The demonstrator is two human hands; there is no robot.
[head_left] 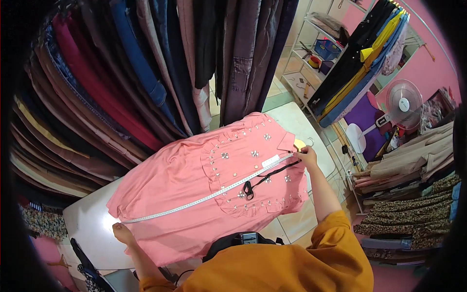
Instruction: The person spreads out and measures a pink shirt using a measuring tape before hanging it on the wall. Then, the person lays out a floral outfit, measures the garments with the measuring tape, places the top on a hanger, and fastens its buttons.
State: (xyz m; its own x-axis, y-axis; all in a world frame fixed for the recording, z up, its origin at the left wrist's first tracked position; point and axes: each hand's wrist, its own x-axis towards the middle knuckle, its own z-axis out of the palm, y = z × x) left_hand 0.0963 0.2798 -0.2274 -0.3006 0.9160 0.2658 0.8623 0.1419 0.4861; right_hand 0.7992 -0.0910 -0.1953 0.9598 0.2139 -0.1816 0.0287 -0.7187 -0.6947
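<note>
A pink long garment (170, 194) with a collar, ruffled trim and sparkling flower-shaped ornaments lies flat on a white table. A white tape measure (194, 198) stretches straight along it from collar to hem. At the hem, my left hand (122, 233) is closed on one end of the tape. My right hand (305, 155) is closed on the tape's other end by the collar, beside a yellow hanger (299, 144). A black cord (249, 190) with a looped bundle lies across the garment's chest and reaches toward my right hand. A white label (270, 160) rests near the collar.
The white table (87, 243) borders a dense row of hanging trousers (146, 73) at the far side. To the right are a standing fan (404, 103), stacked folded clothes (408, 160) and a shelf (296, 80). More clothes (365, 58) hang at the upper right.
</note>
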